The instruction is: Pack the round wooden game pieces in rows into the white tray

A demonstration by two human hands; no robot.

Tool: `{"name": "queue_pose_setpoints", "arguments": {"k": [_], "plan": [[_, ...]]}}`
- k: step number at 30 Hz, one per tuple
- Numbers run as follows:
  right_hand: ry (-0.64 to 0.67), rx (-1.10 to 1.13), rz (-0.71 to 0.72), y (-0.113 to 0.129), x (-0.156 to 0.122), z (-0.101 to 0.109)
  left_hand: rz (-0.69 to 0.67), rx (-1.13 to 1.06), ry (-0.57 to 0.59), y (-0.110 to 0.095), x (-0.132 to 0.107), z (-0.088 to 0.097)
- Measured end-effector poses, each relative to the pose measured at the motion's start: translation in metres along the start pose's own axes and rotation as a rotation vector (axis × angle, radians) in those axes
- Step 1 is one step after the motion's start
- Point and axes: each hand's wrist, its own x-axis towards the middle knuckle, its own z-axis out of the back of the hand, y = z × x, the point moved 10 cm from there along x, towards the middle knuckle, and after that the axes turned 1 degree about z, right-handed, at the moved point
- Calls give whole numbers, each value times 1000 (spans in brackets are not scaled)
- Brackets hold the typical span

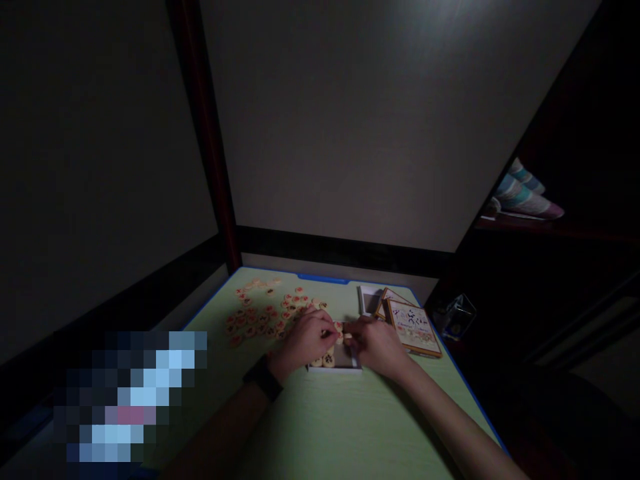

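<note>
Here our left hand (313, 333) and right hand (377, 343) crowd the white tray (343, 369), fingers bent over round pieces (328, 360) inside it; in this gloom we cannot tell whether they grip any, and brushing knuckles could knock one askew.

Round pale pieces (271, 311), marked red or black, lie across the desk (310, 427). A shallow white-walled box (335, 369) holds several

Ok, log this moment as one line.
left hand: over open box, grip unclear; right hand: at open box, grip unclear; open box: partly filled with round pieces; loose pieces: left; printed covers: right
</note>
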Motion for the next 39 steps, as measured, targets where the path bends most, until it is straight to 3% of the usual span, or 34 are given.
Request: {"name": "queue_pose_setpoints", "arguments": {"k": [9,16,39], "plan": [[-34,-9,103,6,0,7,-14,12,-15,2,-1,-4],[-24,-3,44,1,2,4,17,12,8,4,-2,-6],[-53,33,43,3,1,2,-8,20,-21,0,-2,-4]]}}
